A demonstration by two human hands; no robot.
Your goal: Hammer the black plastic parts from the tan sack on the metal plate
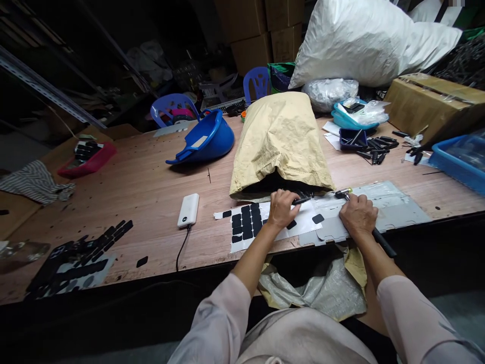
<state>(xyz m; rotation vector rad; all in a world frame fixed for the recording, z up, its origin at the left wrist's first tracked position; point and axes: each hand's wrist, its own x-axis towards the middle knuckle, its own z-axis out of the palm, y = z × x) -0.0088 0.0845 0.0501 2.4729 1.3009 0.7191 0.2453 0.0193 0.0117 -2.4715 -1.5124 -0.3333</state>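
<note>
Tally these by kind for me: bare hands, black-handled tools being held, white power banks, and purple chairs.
Bare hands: 2 (left hand, right hand)
Held black-handled tool: 1
White power bank: 1
Purple chairs: 2
Total: 6

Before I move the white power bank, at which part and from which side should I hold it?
I would grip the power bank by its two long sides, near the middle, coming from above: it lies flat and is longer than wide. Its cable leaves the end near you, so that end should probably stay free. The left hand is nearer, though it holds a black piece.
</note>
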